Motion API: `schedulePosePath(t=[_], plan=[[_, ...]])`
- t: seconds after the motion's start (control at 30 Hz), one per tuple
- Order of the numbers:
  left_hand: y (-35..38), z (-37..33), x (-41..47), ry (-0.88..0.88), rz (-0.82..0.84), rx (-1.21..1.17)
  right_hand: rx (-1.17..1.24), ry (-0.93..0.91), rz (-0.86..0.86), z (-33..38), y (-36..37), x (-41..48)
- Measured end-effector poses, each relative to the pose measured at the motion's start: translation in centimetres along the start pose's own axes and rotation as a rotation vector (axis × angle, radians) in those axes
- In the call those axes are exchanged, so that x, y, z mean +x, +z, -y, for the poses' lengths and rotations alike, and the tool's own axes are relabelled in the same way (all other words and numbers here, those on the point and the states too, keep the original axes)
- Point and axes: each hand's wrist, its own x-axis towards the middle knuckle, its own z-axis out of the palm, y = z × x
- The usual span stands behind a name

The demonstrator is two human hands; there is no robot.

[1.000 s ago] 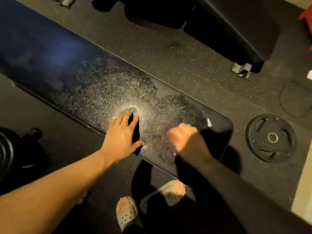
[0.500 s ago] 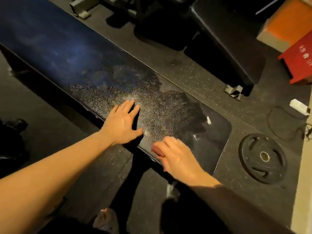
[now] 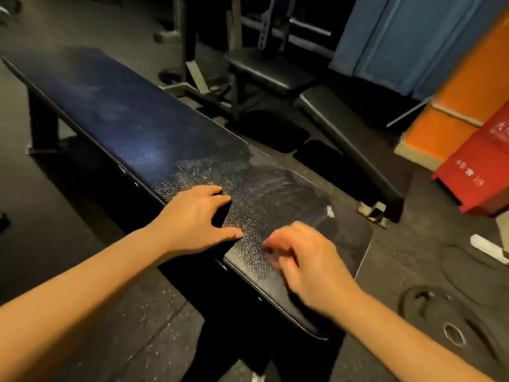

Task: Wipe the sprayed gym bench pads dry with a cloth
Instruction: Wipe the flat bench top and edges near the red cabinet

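Observation:
A long dark bench pad [image 3: 124, 128] runs from the far left to the near right. A glistening wet patch [image 3: 192, 172] lies mid-pad, and a duller smeared patch [image 3: 281, 186] lies beyond it toward the near end. My left hand [image 3: 192, 216] rests flat on the pad's near edge, fingers straight and thumb spread. A dark shape sits between its thumb and forefinger; I cannot tell whether it is a cloth or a shadow. My right hand [image 3: 305, 260] hovers blurred over the pad's near end with loosely curled fingers, and nothing shows in it.
A second black bench [image 3: 352, 139] stands on the floor behind the pad. A weight plate [image 3: 451, 326] lies at the lower right. A red box [image 3: 484, 172] and an orange wall are at the right. Rack frames [image 3: 248, 28] stand at the back.
The view has tilted up and now shows more of the room. My right hand has moved from the pad's near edge onto its end. My left hand has stayed in place.

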Motion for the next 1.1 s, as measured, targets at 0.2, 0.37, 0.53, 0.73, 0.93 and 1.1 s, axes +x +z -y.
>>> schedulePosePath(t=[0.2,0.37,0.53,0.73,0.93,1.1], plan=[[0.1,-1.8,-0.7,-0.035,0.076,0.014,-0.152,0.156,-0.089,-7.1,-2.9,2.1],[1.3,-2.1,-1.7,-0.074,0.025,-0.025,-0.196,0.494,-0.158,-12.3,-4.4,5.5],[0.5,-2.1,-1.7,-0.069,0.089,-0.105,-0.091,0.124,-0.007,-2.1,-1.5,-1.6],[0.4,-2.2,-1.2,-0.074,0.116,-0.074,-0.179,0.224,-0.117,-7.6,-3.4,1.7],[0.7,-1.8,-1.0,-0.062,0.118,-0.093,-0.285,0.469,-0.229,-10.2,-3.1,5.0],[0.2,-2.0,-1.0,-0.067,0.145,-0.090,-0.056,-0.030,0.059,-0.2,-1.0,-3.1]])
